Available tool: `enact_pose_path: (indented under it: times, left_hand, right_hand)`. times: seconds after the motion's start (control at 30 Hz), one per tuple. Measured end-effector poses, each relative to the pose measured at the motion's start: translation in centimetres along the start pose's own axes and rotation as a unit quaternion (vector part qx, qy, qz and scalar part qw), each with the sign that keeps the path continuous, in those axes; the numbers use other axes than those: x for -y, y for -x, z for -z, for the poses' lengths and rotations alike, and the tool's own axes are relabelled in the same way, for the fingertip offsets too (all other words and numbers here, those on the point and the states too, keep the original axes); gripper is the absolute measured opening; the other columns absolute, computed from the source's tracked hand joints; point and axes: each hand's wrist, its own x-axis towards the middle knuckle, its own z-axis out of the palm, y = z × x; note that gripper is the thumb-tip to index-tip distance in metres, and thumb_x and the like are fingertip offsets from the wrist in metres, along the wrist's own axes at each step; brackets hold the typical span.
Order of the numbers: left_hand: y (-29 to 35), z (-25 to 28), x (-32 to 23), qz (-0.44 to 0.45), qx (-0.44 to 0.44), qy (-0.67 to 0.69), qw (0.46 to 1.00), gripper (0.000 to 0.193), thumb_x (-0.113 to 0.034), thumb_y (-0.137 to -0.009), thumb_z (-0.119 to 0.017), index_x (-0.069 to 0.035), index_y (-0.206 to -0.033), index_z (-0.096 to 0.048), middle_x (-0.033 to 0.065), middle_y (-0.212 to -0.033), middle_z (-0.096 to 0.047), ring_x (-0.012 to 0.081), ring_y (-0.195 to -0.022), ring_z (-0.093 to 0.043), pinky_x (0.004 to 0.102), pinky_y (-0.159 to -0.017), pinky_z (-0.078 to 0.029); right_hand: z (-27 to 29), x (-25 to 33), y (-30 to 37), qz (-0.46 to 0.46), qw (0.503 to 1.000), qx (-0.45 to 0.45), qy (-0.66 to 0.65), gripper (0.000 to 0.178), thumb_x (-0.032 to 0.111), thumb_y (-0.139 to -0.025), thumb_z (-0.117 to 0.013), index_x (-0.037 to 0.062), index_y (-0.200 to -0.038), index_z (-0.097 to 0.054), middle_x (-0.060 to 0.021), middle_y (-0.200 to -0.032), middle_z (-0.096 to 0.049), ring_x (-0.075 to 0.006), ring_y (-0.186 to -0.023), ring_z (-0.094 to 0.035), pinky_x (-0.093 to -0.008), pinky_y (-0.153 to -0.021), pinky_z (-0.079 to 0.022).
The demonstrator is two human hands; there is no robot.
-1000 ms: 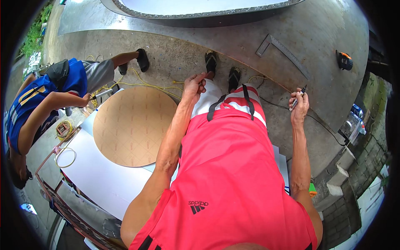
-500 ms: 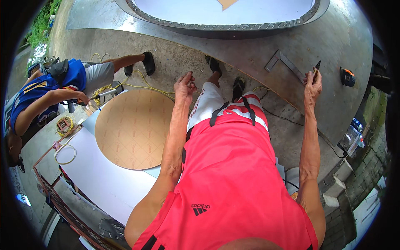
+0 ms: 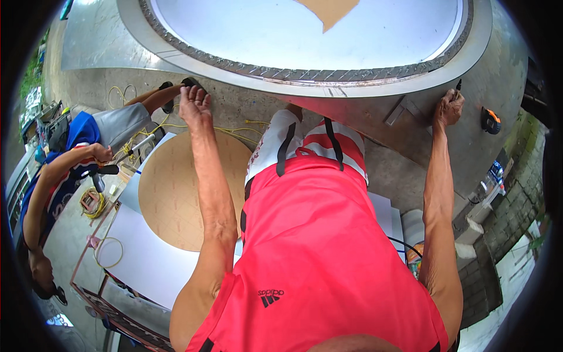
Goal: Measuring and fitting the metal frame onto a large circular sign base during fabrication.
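Observation:
A large round metal form (image 3: 322, 89) with a flat rim and a pale inner face lies on the metal-topped table ahead of me. My right hand (image 3: 449, 108) is closed around a dark-tipped marker (image 3: 458, 84), just beyond the form's right-hand edge and low over the table. Empty, with its fingers stretched out, my left hand (image 3: 194, 107) hangs off the table, below the form's left side. A metal try square (image 3: 401, 110) lies left of my right hand, partly under the rim. To its right sits an orange-and-black tape measure (image 3: 491, 121).
A brown round board (image 3: 167, 190) rests on white sheets (image 3: 141, 252) beside my left arm. Yellow cord (image 3: 234, 135) runs over the concrete floor. At the far left a co-worker in a blue top (image 3: 82, 129) grips a tool's handle. A brown pointed piece (image 3: 329, 12) lies inside the form.
The form now fills more of the view as I have come closer to it. My left hand has swung left and its curled fingers have straightened. My right hand still holds the marker.

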Motion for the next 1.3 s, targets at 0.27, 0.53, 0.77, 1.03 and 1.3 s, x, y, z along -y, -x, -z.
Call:
enact_pose_path:
  times: [0.27, 0.53, 0.77, 1.03, 1.3]
  left_hand:
    - [-8.3, -3.1, 1.2, -0.102, 0.116, -0.05, 0.987, 0.048, -0.042, -0.096, -0.051, -0.006, -0.128, -0.049, 0.0087, -0.121, -0.056, 0.0225, -0.107, -0.057, 0.0403, -0.091, -0.049]
    - [-9.0, -2.5, 5.3, -0.145, 0.181, -0.015, 0.973, 0.046, -0.036, -0.093, -0.056, -0.005, -0.127, -0.051, 0.008, -0.123, -0.056, 0.0234, -0.108, -0.057, 0.0381, -0.094, -0.048]
    - [-7.8, -3.0, 5.1, -0.141, 0.18, -0.029, 0.973, 0.046, -0.035, -0.093, -0.056, -0.006, -0.128, -0.051, 0.0079, -0.124, -0.055, 0.0232, -0.108, -0.057, 0.0383, -0.093, -0.048]
    - [-7.8, -3.0, 4.6, -0.146, 0.174, -0.047, 0.973, 0.046, -0.035, -0.093, -0.056, -0.006, -0.128, -0.051, 0.0078, -0.125, -0.055, 0.023, -0.108, -0.057, 0.0385, -0.093, -0.048]
    - [-7.6, -3.8, 4.3, -0.145, 0.172, -0.051, 0.973, 0.046, -0.035, -0.093, -0.057, -0.007, -0.128, -0.051, 0.0077, -0.125, -0.055, 0.0228, -0.108, -0.057, 0.0387, -0.092, -0.048]
  right_hand:
    - [-0.8, -0.3, 0.0, 0.03, 0.996, -0.049, 0.066, 0.024, 0.035, -0.091, -0.057, 0.0121, -0.1, -0.059, -0.0075, -0.101, -0.066, -0.0304, -0.09, -0.065, -0.0427, -0.076, -0.051]
    - [-0.7, -0.6, -0.1, 0.019, 0.998, -0.025, 0.045, 0.031, 0.041, -0.091, -0.055, 0.0114, -0.1, -0.059, -0.0068, -0.101, -0.065, -0.0288, -0.095, -0.064, -0.0411, -0.08, -0.049]
    - [-0.7, -0.5, -0.1, 0.01, 0.999, -0.017, 0.04, 0.036, 0.043, -0.093, -0.05, 0.0103, -0.103, -0.06, -0.0088, -0.104, -0.065, -0.0307, -0.098, -0.062, -0.0417, -0.083, -0.048]
    - [-0.8, -0.5, -0.1, 0.01, 0.998, -0.016, 0.056, 0.033, 0.039, -0.094, -0.048, 0.0097, -0.104, -0.06, -0.0096, -0.104, -0.065, -0.0315, -0.098, -0.062, -0.0426, -0.083, -0.048]
    - [-1.1, -1.6, 0.0, 0.021, 0.999, -0.015, 0.034, 0.032, 0.038, -0.095, -0.047, 0.0102, -0.103, -0.059, -0.0083, -0.1, -0.064, -0.0307, -0.095, -0.063, -0.0426, -0.079, -0.049]
